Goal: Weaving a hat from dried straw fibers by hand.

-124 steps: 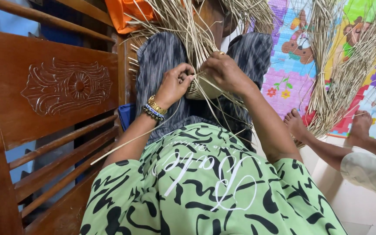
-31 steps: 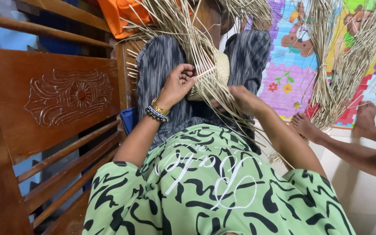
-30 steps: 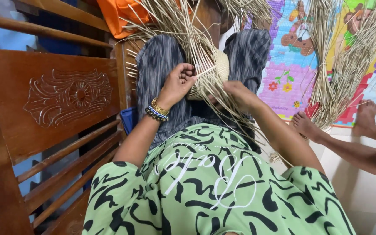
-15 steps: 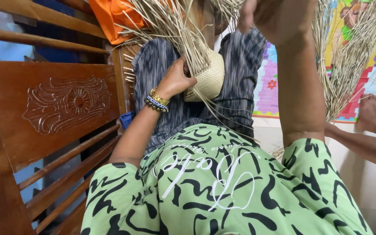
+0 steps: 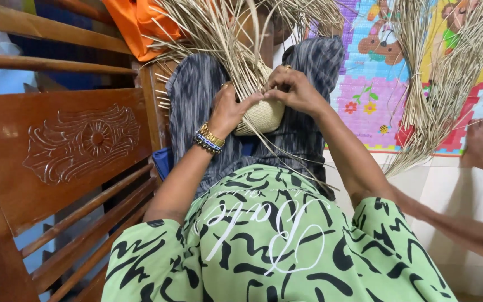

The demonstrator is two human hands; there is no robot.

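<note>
A small round woven straw piece rests against my raised knees, which are covered in grey patterned cloth. Many loose pale straw strands fan upward from it. My left hand, with beaded bracelets at the wrist, grips the woven piece from the left side. My right hand pinches strands at the top edge of the weave, touching my left fingertips. My lap wears green cloth with black markings.
A carved brown wooden bench back stands close on the left. Orange cloth hangs above. Another person's arm and foot lie at the right by a straw bundle and a colourful cartoon play mat.
My right hand pulled a strand down to the right, swung high above the weave, then came back down to the top edge. My left hand stayed on the woven piece.
</note>
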